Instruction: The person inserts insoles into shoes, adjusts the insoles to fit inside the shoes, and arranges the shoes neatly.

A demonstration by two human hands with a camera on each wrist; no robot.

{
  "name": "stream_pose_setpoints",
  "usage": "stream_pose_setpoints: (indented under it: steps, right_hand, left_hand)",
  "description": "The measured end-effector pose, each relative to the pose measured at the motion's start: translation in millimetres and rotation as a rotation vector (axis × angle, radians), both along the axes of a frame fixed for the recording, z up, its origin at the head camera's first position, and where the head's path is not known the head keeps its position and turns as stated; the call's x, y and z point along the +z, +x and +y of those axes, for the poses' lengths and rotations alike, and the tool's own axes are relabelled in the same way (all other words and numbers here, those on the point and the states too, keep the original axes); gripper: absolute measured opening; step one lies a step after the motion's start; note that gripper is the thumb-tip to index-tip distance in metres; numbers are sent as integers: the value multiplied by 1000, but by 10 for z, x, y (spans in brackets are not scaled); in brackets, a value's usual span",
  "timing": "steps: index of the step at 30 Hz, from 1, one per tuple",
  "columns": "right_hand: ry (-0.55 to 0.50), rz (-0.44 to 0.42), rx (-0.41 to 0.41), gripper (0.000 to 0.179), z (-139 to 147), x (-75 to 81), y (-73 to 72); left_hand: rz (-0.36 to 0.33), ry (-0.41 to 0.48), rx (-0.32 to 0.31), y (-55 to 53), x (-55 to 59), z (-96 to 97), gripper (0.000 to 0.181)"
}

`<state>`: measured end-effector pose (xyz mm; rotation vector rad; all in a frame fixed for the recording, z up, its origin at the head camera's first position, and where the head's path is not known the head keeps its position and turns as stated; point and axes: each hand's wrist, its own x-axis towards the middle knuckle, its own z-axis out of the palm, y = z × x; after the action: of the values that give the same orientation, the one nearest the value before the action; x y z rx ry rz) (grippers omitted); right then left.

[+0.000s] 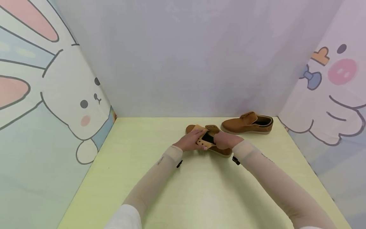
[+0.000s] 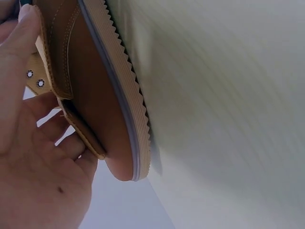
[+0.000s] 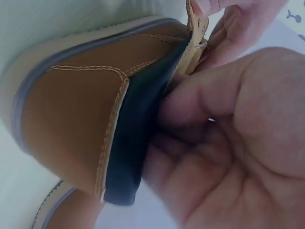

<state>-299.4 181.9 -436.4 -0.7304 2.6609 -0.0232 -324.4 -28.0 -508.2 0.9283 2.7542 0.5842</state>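
A brown lace-up shoe without laces (image 1: 223,152) stands on its sole, toe pointing away to the left. My left hand (image 1: 189,142) grips its opened front, the thumb on the near eyelet flap (image 2: 47,62) and the fingers at the tongue (image 2: 83,133). At the heel end, my right hand (image 3: 224,129) reaches into the shoe's opening past the dark collar (image 3: 140,119). Its fingertips are hidden inside, so I cannot tell whether they hold anything.
The matching brown shoe (image 1: 243,124) sits just behind and to the right, toe pointing left, near the grey back wall (image 1: 194,63). Cartoon-printed side walls (image 1: 57,105) bound the pale yellow table (image 1: 188,197).
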Motion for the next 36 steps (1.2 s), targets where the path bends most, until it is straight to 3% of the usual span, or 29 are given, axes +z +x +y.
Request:
stream_pose_setpoints:
  steps: [5, 8, 10, 13, 16, 18, 21, 23, 26, 30, 33, 36]
  right_hand:
    - [-163, 244, -7, 18, 87, 25, 8]
    - [-243, 357, -69, 27, 140, 13, -31]
    - [-276, 352, -132, 37, 176, -15, -76]
    - [-302, 277, -213, 45, 227, -88, -146]
    - [-302, 208, -232, 30, 268, -168, -206]
    - [-316, 203, -220, 19, 287, -207, -227]
    - [-358, 218, -206, 22, 326, -243, -251]
    - [-378, 226, -204, 23, 360, -273, -258]
    - [-394, 218, -203, 20, 399, -304, -275]
    - [-402, 225, -204, 19, 423, -315, -276]
    - [-409, 227, -201, 17, 433, -325, -273]
    - [-420, 223, -186, 16, 433, -335, -277]
  left_hand:
    - [9, 46, 8, 29, -15, -43, 92]
    - [27, 70, -2, 62, -11, -87, 91]
    - [72, 84, -11, 80, -19, -108, 91]
    - [180, 134, -3, 96, -35, -107, 95]
    - [280, 192, 69, 93, -64, -83, 103]
    - [258, 231, 149, 97, -70, -59, 110]
    - [160, 287, 253, 108, -70, -30, 109]
    - [93, 329, 290, 125, -66, -13, 104]
    - [61, 407, 277, 149, -42, 0, 95]
    - [19, 498, 190, 162, -13, 46, 89]
    - [13, 486, 114, 180, -18, 81, 82]
    - [62, 423, 62, 193, -40, 107, 69]
